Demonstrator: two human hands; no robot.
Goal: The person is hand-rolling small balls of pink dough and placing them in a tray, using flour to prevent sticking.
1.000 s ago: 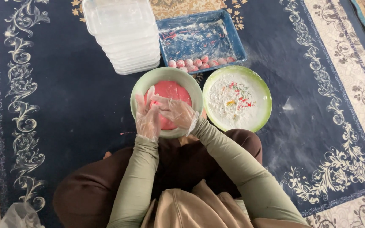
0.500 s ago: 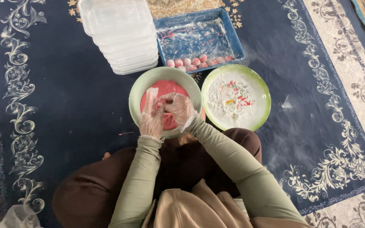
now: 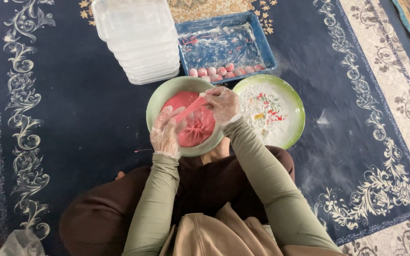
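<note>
Your left hand [image 3: 166, 134] and right hand [image 3: 221, 102], fingers pinched on a strand of pink dough [image 3: 193, 124], stretch it above the green bowl [image 3: 160, 102]. Pull evenly, keeping it over the bowl.

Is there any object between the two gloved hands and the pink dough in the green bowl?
No. The left hand and right hand both touch the pink dough directly, stretching a strip of it above the green bowl.

stack of clear plastic lidded containers [image 3: 138, 40] on carpet, left of blue tray [image 3: 226, 45]
</note>
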